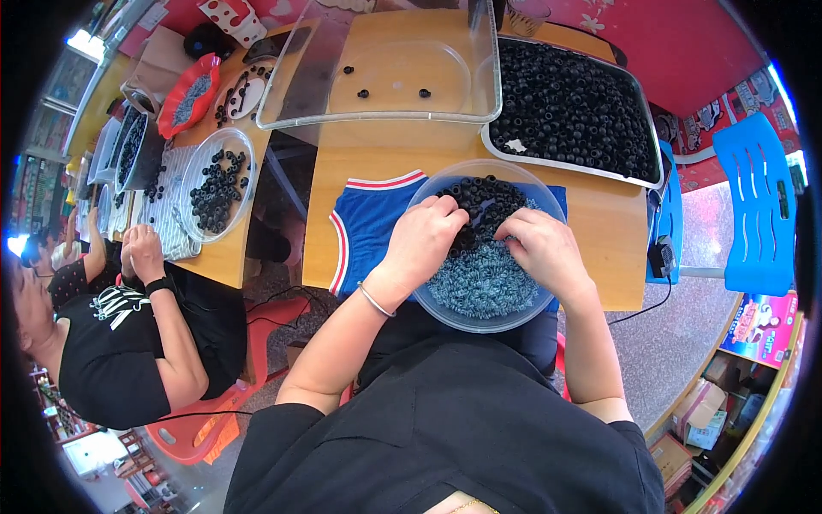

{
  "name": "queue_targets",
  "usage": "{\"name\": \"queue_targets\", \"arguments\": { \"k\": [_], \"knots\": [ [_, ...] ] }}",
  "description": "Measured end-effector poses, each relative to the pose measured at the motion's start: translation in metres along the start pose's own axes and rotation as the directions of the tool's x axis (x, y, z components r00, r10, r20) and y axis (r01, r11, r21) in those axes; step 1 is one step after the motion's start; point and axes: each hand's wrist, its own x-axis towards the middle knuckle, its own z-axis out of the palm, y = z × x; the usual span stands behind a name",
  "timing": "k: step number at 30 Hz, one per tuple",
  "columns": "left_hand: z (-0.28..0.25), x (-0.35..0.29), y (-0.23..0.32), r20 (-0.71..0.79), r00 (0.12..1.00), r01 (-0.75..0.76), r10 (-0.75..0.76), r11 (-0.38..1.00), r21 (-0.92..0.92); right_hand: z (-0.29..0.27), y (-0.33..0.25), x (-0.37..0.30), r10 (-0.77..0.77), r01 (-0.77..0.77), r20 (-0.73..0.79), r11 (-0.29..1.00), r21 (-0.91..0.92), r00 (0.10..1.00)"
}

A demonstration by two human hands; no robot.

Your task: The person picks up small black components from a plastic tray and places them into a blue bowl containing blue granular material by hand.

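A round clear tub [548, 184] stands before me on a blue garment [364, 231] with red-and-white trim. Small black round plastic pieces [490, 195] fill its far part, and small grey-blue pieces like springs [484, 287] fill the near part. My left hand [431, 236], with a bangle on its wrist, is closed in a pinch over the black pieces. Curled at the right, where the two heaps meet, is my right hand [546, 247], its fingers drawn together. What either hand holds is hidden by the fingers.
A white-rimmed tray [658, 176] heaped with black pieces stands at the far right. Beside it, a large clear bin [377, 116] holds a few. On the left, a person [111, 343] sits by a round tub [251, 154] of black pieces. A blue chair [753, 201] is at right.
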Motion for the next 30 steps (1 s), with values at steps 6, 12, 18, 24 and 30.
{"name": "queue_targets", "arguments": {
  "k": [6, 12, 18, 24, 30],
  "knots": [
    [-0.015, -0.013, 0.002, -0.056, 0.962, 0.189, -0.269, 0.795, -0.577, -0.004, -0.003, -0.002, 0.018, -0.018, 0.005, 1.000, -0.023, 1.000],
    [-0.036, -0.041, -0.002, 0.325, 0.862, 0.359, -0.388, 0.016, -0.933, 0.003, -0.012, 0.001, -0.047, 0.044, 0.028, 0.994, 0.097, 0.998],
    [-0.034, -0.061, 0.001, 0.398, 0.844, 0.297, -0.359, -0.305, -0.905, 0.015, -0.026, 0.005, -0.088, 0.087, 0.125, 0.996, 0.015, 0.988],
    [-0.039, -0.057, -0.001, 0.437, 0.811, 0.275, -0.388, -0.406, -0.871, 0.018, -0.040, 0.007, -0.052, 0.065, 0.157, 0.995, -0.080, 0.986],
    [-0.041, -0.057, -0.004, 0.417, 0.826, 0.268, -0.378, -0.387, -0.882, 0.027, -0.045, 0.007, -0.055, 0.068, 0.131, 0.993, -0.097, 0.990]
  ]
}}
